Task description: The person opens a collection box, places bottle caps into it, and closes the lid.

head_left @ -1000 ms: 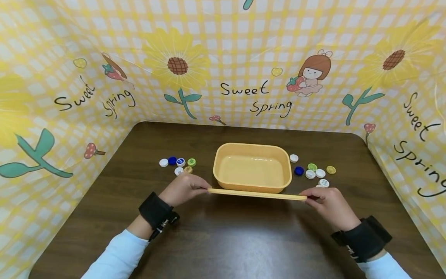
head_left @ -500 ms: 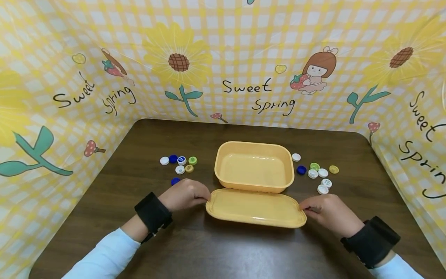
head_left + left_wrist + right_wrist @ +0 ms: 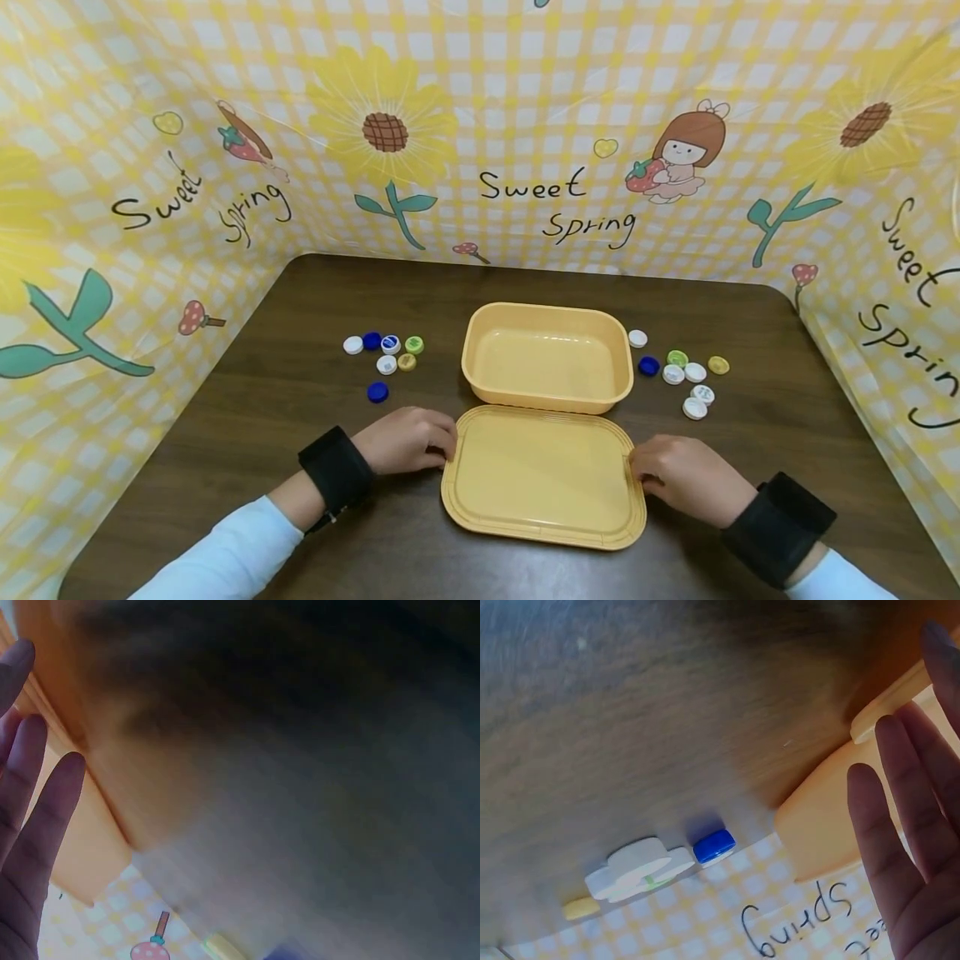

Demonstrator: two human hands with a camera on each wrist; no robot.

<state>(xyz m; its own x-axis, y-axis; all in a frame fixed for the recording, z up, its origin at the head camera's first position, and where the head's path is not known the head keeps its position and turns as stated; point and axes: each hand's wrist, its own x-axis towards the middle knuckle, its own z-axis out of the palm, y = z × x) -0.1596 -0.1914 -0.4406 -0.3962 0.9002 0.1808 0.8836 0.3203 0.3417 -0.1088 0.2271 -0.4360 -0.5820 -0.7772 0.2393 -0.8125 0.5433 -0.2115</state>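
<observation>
Pinching a yellow plastic lid (image 3: 543,477) at its two short sides, a person's left grip (image 3: 407,440) and right grip (image 3: 688,477) are both closed on the rim, holding it about midway between the left and right edges of a dark wood surface (image 3: 405,550). Just beyond the lid, nearer the far edge, sits a matching open-topped box (image 3: 543,401). Seven bottle caps (image 3: 378,392) lie toward the left edge, eight more caps (image 3: 673,374) toward the right. Past the far edge hangs a yellow gingham cloth (image 3: 536,92) lettered "Sweet Spring."
</observation>
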